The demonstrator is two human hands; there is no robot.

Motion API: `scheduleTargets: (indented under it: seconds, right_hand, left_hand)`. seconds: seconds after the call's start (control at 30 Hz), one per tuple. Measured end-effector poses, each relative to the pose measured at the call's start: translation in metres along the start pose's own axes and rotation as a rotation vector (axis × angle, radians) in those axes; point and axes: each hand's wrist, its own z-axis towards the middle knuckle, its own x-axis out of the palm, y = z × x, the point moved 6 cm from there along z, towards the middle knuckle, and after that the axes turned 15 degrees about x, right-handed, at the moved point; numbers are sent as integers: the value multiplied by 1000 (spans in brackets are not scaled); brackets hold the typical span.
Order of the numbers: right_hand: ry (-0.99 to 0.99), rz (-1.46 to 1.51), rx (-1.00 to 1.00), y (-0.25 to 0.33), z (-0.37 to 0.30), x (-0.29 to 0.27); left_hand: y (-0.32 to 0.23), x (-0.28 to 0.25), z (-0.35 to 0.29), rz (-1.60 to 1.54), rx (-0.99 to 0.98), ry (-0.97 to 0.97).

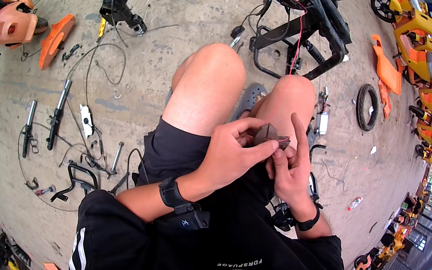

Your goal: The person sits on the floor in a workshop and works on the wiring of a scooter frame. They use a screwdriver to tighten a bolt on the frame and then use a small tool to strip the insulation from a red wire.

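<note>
Above my lap, my left hand (230, 152) pinches a small grey-brown part (266, 135) between thumb and fingers. A thin red edge or wire shows at its right side; its exact kind I cannot make out. My right hand (291, 174) meets it from the right, thumb and curled fingers pressed at the part's lower corner. The right index finger points straight up, off the part. The fingers hide much of the part's underside.
Ahead stands a black scooter frame (316, 19) with a red wire along it. Fork tubes (59, 113), cables and a black bracket (78, 178) lie on the concrete at left. A tyre (367, 107) and orange panel (387, 73) lie at right, before parked yellow scooters (416, 35).
</note>
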Motion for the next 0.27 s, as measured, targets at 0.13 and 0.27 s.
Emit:
scheduleTargets:
  seconds: [0.13, 0.27]
  right_hand:
    - [32, 71, -8, -2, -1, -1]
    - [54, 127, 37, -13, 2, -6]
  left_hand:
    - [2, -1, -1, 16, -19, 10]
    - [2, -1, -1, 53, 3, 34]
